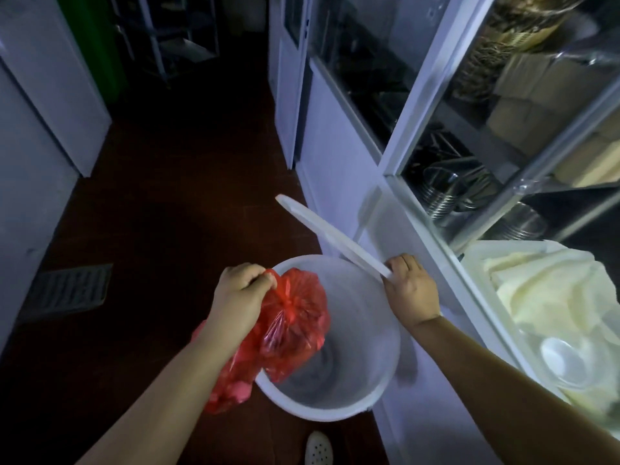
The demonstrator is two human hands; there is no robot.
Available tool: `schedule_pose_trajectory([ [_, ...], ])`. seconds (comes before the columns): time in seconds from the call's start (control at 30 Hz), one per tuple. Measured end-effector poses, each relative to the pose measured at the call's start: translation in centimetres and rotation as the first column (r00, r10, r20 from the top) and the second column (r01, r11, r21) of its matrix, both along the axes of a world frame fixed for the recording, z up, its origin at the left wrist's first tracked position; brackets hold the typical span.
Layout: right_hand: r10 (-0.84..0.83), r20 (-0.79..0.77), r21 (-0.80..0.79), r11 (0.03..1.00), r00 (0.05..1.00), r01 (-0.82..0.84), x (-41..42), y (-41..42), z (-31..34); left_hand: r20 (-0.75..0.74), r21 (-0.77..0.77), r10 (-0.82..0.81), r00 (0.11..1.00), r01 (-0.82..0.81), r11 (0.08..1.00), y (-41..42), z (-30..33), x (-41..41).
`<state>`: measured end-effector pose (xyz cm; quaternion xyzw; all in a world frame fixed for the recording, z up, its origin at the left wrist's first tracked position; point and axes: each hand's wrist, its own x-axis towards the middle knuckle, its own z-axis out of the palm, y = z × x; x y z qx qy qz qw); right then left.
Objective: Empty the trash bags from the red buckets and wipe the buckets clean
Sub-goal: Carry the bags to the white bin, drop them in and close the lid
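Note:
My left hand (242,287) grips the knotted top of a full red trash bag (292,323). The bag hangs over the near left rim of a large white bin (389,370) that stands on the dark floor. A second red bag (231,380) shows below my left forearm, partly hidden by it. My right hand (411,286) grips the near edge of the bin's white lid (332,234) and holds it tilted up over the bin's far rim. The bin's inside looks empty down to a grey bottom. No red bucket is in view.
A glass-fronted cabinet (396,146) with metal bowls and cartons runs along the right. A white tub (476,260) of pale cloths and a white bowl sits at lower right. A floor drain grate (70,290) lies on the left. White units line the left side of the narrow aisle.

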<state>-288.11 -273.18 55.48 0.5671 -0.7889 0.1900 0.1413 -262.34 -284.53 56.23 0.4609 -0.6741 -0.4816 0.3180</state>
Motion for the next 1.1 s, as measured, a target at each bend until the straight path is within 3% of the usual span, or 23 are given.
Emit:
schedule_pose_trajectory([
  [0.2,0.050,0.031,-0.051,0.998,0.998,-0.048,-5.5,-4.0,-2.5,0.016,0.087,-0.014,1.000,0.013,0.996,-1.8,-6.4,-7.9],
  [0.37,0.158,0.013,-0.057,0.986,0.987,-0.157,-9.1,-6.7,-5.0,0.205,0.286,-0.064,0.977,0.003,0.958,-2.4,-14.9,-13.0],
  [0.47,0.205,-0.005,-0.034,0.978,0.979,-0.205,-10.9,-8.0,-7.1,0.359,0.338,-0.229,0.905,0.103,0.936,-2.3,-21.1,-15.2],
  [0.6,0.194,-0.020,-0.020,0.981,0.981,-0.195,-12.7,-9.3,-11.3,0.392,0.488,-0.272,0.879,0.052,0.871,-2.1,-29.2,-17.4],
  [0.77,0.236,-0.040,-0.035,0.971,0.971,-0.237,-14.3,-9.0,-15.9,0.491,0.602,-0.448,0.747,0.080,0.794,-1.2,-37.4,-17.0],
  [0.9,0.254,-0.034,-0.040,0.966,0.967,-0.255,-14.5,-8.7,-17.6,0.396,0.675,-0.470,0.789,0.098,0.732,-0.3,-38.9,-14.9],
  [1.1,0.299,-0.080,-0.041,0.952,0.951,-0.303,-13.2,-9.1,-14.8,0.414,0.542,-0.323,0.851,0.055,0.839,-1.5,-32.3,-12.1],
])
